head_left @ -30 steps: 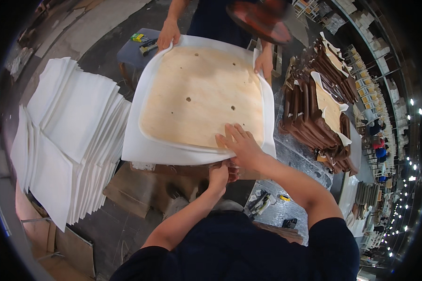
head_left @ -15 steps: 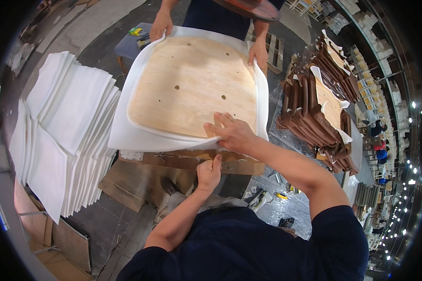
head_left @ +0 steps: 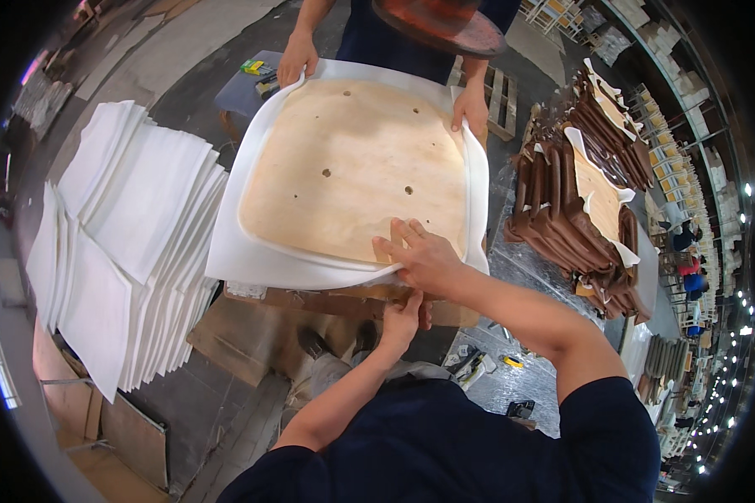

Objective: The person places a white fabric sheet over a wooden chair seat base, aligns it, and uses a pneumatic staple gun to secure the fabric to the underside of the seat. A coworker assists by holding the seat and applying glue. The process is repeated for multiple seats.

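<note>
A pale plywood seat panel (head_left: pixel 356 168) with several drilled holes lies on white foam padding (head_left: pixel 264 270), whose edge curls up around it. My right hand (head_left: pixel 432 261) reaches over the near edge, its fingers stretched and spread flat on the panel, its palm against the foam rim. Just below, at the edge of the wooden bench (head_left: pixel 306 300), my left hand (head_left: pixel 403 323) is closed with the thumb up. What it holds, if anything, is hidden. Across from me, a co-worker's hands (head_left: pixel 299 59) hold the far corners of the foam.
A tall stack of white foam sheets (head_left: pixel 143 218) stands at left. Brown upholstered seats (head_left: pixel 554 201) are piled at right. A stool with a grey seat (head_left: pixel 247 92) stands far left of the bench. A round reddish disc (head_left: pixel 445 25) hangs above the far side. Tools (head_left: pixel 470 365) lie at lower right.
My left hand has moved up and right, close under my right hand. The right hand keeps its place on the panel. The whole view has shifted slightly.
</note>
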